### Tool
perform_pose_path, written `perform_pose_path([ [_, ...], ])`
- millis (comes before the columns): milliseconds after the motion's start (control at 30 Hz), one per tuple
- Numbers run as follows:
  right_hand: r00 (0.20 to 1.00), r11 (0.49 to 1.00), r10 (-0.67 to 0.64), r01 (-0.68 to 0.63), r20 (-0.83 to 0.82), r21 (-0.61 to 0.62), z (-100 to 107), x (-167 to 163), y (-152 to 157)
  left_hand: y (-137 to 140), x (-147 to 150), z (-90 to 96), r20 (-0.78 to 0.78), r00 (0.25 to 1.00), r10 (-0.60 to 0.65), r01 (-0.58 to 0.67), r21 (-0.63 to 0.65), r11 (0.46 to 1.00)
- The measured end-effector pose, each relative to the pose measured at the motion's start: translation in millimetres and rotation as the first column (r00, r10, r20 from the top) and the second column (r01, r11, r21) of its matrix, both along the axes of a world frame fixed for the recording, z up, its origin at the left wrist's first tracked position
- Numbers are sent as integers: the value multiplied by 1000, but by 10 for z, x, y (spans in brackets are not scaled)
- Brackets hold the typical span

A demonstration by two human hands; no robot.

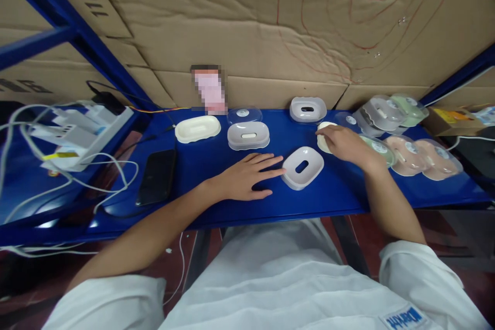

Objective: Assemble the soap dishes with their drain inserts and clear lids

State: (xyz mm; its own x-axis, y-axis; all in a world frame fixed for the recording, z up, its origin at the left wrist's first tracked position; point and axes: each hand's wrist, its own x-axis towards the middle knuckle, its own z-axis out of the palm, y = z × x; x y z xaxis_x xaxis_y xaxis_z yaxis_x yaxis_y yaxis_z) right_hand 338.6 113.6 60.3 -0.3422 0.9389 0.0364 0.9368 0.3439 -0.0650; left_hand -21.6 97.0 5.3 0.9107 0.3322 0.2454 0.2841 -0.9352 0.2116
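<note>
My left hand (pixel 247 178) lies palm down on the blue tabletop with its fingers spread. Its fingertips reach the left rim of a pale lilac soap dish (pixel 297 179), which has an oval slot in its bottom. My right hand (pixel 346 145) is bent over a cream oval tray (pixel 323 142), with fingers closed on its edge and covering much of it. Behind, a lilac dish with a slot (pixel 308 116) is tipped toward me. Left of it sit a lilac dish with a pale centre bar (pixel 248 135) and a second cream tray (pixel 198 129).
Clear lids (pixel 244 115) lie at the back. Lidded dishes in peach (pixel 441 159), green (pixel 402 108) and lilac are grouped at right. A black phone (pixel 157 176), white cables and a power strip (pixel 91 139) occupy the left. A cardboard wall (pixel 247 46) stands behind.
</note>
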Motion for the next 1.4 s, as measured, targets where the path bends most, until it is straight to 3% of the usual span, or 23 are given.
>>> perform_pose_path([
  [67, 983, 990, -140, 141, 119, -6, -62, 140, -24, -22, 19, 9, 0, 1000, 1, 0, 11, 1000],
  [133, 977, 985, -154, 163, 145, -50, -135, 203, -64, -31, 30, 26, 18, 999, 35, -36, 48, 998],
  [333, 975, 980, 166, -180, -145, -89, -226, -36, -119, 22, -21, 93, 114, 970, 215, -234, 205, 950],
  [433, 949, 965, 245, -258, -198, -44, -229, -126, -111, 12, -21, 91, 83, 982, 169, -183, 216, 959],
  [500, 959, 973, 229, -231, -165, 13, -246, -88, -87, -14, 1, 76, 25, 996, 90, -94, 201, 975],
  [567, 989, 992, 123, -119, -79, 51, -282, 15, -47, -34, 21, 63, -5, 999, 40, -38, 191, 981],
  [633, 1000, 998, -11, 11, 0, 55, -330, 137, 4, -33, 24, 60, 28, 999, 38, -43, 195, 980],
  [700, 998, 998, -62, 61, 12, 19, -376, 224, 53, -14, 8, 69, 104, 992, 69, -90, 209, 974],
  [900, 978, 996, 88, -92, -188, -12, -411, 38, 41, 21, -25, 106, 214, 969, 124, -183, 282, 942],
  [1033, 916, 964, 247, -265, -317, -13, -379, -224, -59, 37, -16, 82, 225, 967, 116, -170, 240, 956],
  [1267, 875, 981, 158, -191, -458, -26, -441, -247, -49, 121, -36, -45, 223, 967, 124, -158, 138, 978],
  [1400, 804, 963, 155, -252, -574, -92, -490, -224, -14, 124, -22, -64, 199, 971, 135, -165, 143, 976],
])
